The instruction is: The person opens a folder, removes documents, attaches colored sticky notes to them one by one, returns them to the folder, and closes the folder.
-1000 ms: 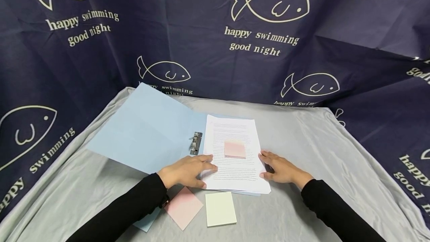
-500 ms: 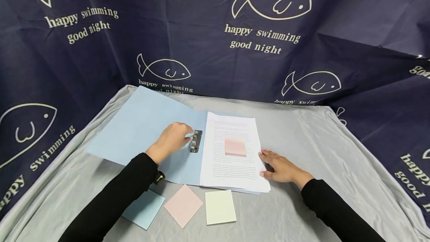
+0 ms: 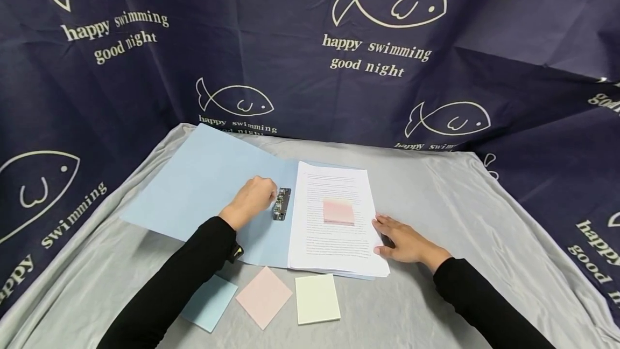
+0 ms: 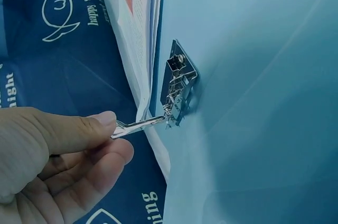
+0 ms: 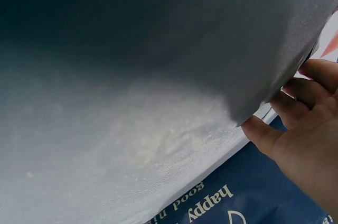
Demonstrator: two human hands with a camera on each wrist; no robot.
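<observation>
A light blue folder (image 3: 208,176) lies spread, its left cover raised off the table. On its right side rests a stack of printed sheets (image 3: 334,257) with a pink sticky-note pad (image 3: 339,212) on top. A metal lever clip (image 3: 282,206) is fixed beside the stack's left edge. My left hand (image 3: 251,199) is at the clip; in the left wrist view its thumb and fingers pinch the clip's metal lever (image 4: 140,126), which stands out from the base. My right hand (image 3: 404,241) lies with extended fingers against the stack's right edge.
Along the front lie a blue note pad (image 3: 210,306), partly under my left sleeve, a pink square pad (image 3: 264,298) and a pale green pad (image 3: 317,299). The grey tablecloth (image 3: 436,198) reaches back to a navy fish-print curtain (image 3: 290,26).
My left hand has left the sheets' left edge, moved up and left to the clip, and taken hold of its lever. The right hand has stayed at the stack's right edge.
</observation>
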